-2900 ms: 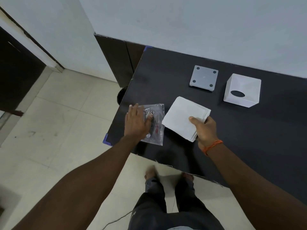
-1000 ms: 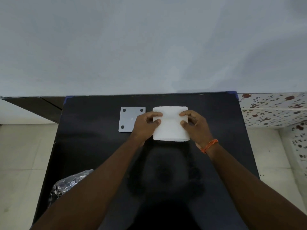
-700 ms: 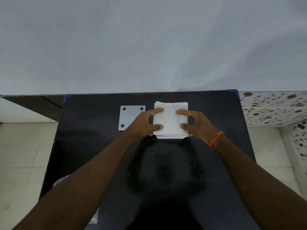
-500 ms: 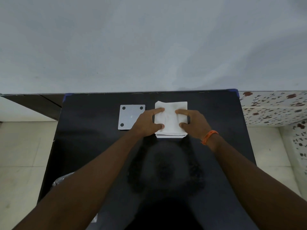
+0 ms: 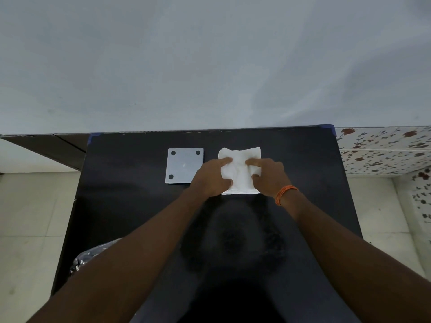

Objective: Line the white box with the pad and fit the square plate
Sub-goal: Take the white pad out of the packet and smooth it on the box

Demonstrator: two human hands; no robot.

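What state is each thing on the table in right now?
pad: crumpled, pressed down into the box by both hands.
white box: mostly hidden under the pad.
square plate: flat on the table, untouched, not fitted.
left hand: pressing the pad.
right hand: pressing the pad.

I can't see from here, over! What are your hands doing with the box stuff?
Left hand and right hand both pressing the white pad into the box. Square plate waiting beside, on the table. Nothing blocking.
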